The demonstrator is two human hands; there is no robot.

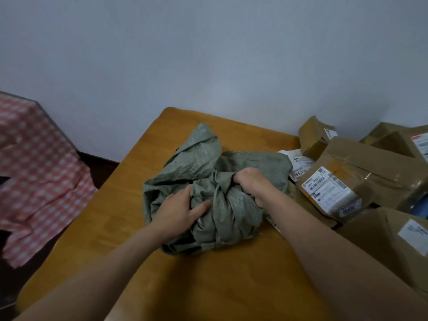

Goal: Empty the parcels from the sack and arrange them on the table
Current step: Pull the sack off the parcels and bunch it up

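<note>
Nearest: two bare forearms in from the bottom edge, over the table [120,246]. Left hand [183,208] laid flat on the near-left part of the sack [231,216], fingers mostly straight and spread, thumb out toward the middle, tips lost in folds. Pressing rather than clutching, as far as can be told. Right hand [251,183] slightly farther and to the right, knuckles up, fingers curled tight round a gathered bunch of sack cloth. Loose cord [216,198] hanging between the two hands.

Key relation: sack straight under both hands, mid-table, touching both. Long axis roughly near-to-far, slanting left, with a flap standing up at the far-left end. Slumped and crumpled, no box corners poking through. Probably emptied or close to it, but inside hidden, so cannot tell for sure.

Parcels all to the right, so right hand nearer.
- Just beside right forearm: near box [391,239], white label up.
- Past it: big taped box [361,181], tilted, label toward camera, close to sack edge.
- Between sack and big box: white mailer [298,163], partly covered.
- Farther: small box [313,137] on end.
- Far right: box [398,141] seemingly open on top, contents not visible.

Heaped and overlapping, not arranged yet. Likely next: lift sack by the gripped bunch, away from the pile.

Off-table left: red checked cloth [39,172].
</note>
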